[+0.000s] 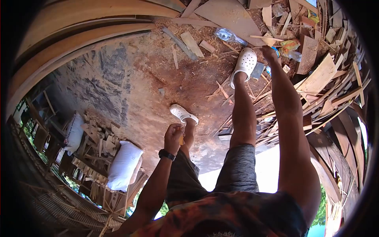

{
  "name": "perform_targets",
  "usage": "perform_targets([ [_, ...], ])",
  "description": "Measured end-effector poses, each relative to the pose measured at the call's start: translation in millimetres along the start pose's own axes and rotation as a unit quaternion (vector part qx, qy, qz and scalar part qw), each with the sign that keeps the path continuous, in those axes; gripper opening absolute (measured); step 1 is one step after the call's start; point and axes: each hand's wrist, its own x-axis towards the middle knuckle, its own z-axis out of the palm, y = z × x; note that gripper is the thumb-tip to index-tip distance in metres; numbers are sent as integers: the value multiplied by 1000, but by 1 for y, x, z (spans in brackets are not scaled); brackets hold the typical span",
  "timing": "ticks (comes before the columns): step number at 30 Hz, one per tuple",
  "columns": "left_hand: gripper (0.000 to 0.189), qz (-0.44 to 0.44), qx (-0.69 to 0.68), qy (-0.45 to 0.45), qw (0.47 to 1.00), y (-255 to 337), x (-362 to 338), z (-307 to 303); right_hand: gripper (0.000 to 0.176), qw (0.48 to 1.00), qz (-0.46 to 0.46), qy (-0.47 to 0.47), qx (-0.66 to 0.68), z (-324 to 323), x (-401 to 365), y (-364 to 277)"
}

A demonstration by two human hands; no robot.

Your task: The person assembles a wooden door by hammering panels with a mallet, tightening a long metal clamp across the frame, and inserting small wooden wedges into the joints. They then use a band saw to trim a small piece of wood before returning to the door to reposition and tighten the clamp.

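My left hand [173,137], with a dark watch on the wrist, is closed in front of my left knee. A small yellow-orange object [181,140] shows at its palm side, mostly hidden by the fingers. My right arm is stretched far forward, and my right hand [270,54] is down at the scrap pile past my right shoe. Something small and blue [276,51] shows right at its fingers; I cannot tell whether it is held. Close beside that hand lie a clear plastic bottle [293,55] and a red-and-yellow wrapper [290,44].
White clogs [246,63] are on my feet. Another clear bottle [230,36] lies among wood offcuts [192,44] and sawdust. Wood strips [321,79] pile up at right. White sacks [123,166] stand at left near more scraps. Long curved boards [79,43] line the upper left.
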Motion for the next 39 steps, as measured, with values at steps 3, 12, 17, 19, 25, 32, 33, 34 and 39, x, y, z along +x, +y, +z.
perform_targets([
  [3,16,59,31,6,998,-68,2,-54,42,998,31,3,55,33,-83,-26],
  [12,19,119,-122,-33,985,-79,-75,-225,44,989,-46,57,-131,140,-341,-103],
  [17,21,198,-155,115,961,-137,-120,-348,33,943,-195,-119,-243,167,-420,-237],
  [19,22,189,-191,177,947,-150,-137,-387,25,829,-339,-217,-389,187,-467,-308],
  [25,27,137,-265,232,926,-98,-195,-449,19,777,-467,-404,-126,236,-699,-502],
  [32,29,293,-222,368,854,6,-183,-483,20,811,-466,-350,-48,230,-790,-666],
  [33,28,192,-364,303,860,29,-191,-497,18,795,-517,-314,-50,227,-786,-691],
  [34,28,188,-367,302,860,51,-198,-510,16,776,-563,-278,-54,224,-786,-711],
  [39,20,246,-315,397,826,100,-188,-578,21,729,-587,-329,-130,214,-802,-832],
])
